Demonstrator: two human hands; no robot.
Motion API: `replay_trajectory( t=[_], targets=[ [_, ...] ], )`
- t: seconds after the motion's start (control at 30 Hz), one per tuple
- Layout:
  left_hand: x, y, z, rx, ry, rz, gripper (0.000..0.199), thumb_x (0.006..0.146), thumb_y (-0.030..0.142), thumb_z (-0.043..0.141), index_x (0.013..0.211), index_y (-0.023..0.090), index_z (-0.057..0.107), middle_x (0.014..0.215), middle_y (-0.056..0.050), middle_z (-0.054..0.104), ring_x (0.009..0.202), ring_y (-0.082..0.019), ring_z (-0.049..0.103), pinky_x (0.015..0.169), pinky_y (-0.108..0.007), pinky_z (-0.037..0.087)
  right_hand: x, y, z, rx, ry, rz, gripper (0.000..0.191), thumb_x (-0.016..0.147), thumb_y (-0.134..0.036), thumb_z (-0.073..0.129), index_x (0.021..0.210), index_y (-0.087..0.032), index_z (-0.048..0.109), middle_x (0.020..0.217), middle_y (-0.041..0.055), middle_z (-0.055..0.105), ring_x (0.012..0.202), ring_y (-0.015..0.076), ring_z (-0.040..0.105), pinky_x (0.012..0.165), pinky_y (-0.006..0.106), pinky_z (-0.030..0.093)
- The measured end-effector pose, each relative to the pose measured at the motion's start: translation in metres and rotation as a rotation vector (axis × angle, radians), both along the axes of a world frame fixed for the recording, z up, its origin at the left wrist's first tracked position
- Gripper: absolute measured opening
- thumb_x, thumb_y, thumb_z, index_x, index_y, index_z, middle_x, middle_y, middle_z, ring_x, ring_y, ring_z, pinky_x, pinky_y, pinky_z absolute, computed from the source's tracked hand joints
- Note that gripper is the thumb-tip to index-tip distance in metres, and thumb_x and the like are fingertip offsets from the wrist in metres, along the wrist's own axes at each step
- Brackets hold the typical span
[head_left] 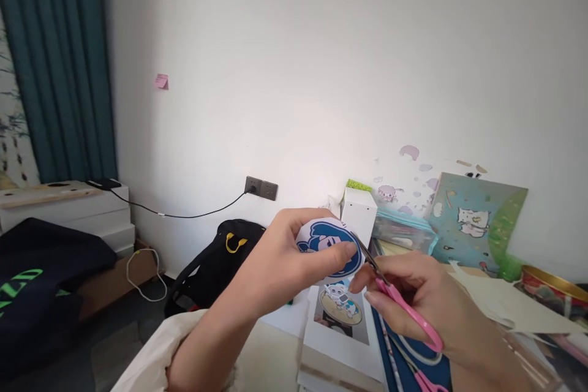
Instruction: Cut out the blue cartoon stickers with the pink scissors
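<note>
My left hand (294, 257) pinches a paper cutout (321, 234) with a blue cartoon figure, its thumb lying across the front. Pink-handled scissors (404, 306) are in my right hand (422, 294), their dark blades pointing up and left at the cutout's right edge. Below the hands lies a white sheet or box with a printed picture (340, 312) of a cartoon figure on a round plate. Another pink-handled tool (425, 380) rests on a blue surface under my right wrist.
A black backpack (214, 266) stands left of my arm, near a wall socket (261, 188). Behind the hands are a white box (359, 214) and a clear pouch (404, 233). To the right are a cartoon folder (473, 220), cream paper (514, 306) and a round tin (555, 285).
</note>
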State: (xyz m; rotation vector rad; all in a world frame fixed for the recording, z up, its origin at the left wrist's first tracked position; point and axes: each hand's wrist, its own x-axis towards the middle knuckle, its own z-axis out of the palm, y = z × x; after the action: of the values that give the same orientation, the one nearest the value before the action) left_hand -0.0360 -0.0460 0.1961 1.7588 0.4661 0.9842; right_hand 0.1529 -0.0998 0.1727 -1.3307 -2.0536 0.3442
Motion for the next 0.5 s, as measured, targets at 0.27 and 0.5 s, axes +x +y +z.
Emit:
replay_trajectory(
  t=[0.27,0.5],
  targets=[
    [0.011,0.005,-0.008,-0.009,-0.070,0.043,0.018,0.073,0.028,0.064,0.063,0.014,0.061,0.056,0.001,0.049,0.050,-0.010,0.040,0.045,-0.020,0.031,-0.001,0.001,0.000,-0.042,0.119,-0.020,0.013,0.072,-0.019,0.057,0.073,-0.015,0.069,0.053,-0.0030,0.041,0.047,0.0098,0.033,0.041,0.020,0.030],
    [0.035,0.028,-0.014,-0.151,-0.248,0.027,0.016,0.069,0.026,0.068,0.061,0.013,0.063,0.052,0.001,0.051,0.049,-0.009,0.042,0.047,-0.019,0.031,0.005,0.014,0.002,-0.180,0.318,-0.050,0.009,0.077,-0.022,0.057,0.076,-0.014,0.061,0.058,-0.0037,0.041,0.049,0.0093,0.031,0.044,0.021,0.028]
  ],
)
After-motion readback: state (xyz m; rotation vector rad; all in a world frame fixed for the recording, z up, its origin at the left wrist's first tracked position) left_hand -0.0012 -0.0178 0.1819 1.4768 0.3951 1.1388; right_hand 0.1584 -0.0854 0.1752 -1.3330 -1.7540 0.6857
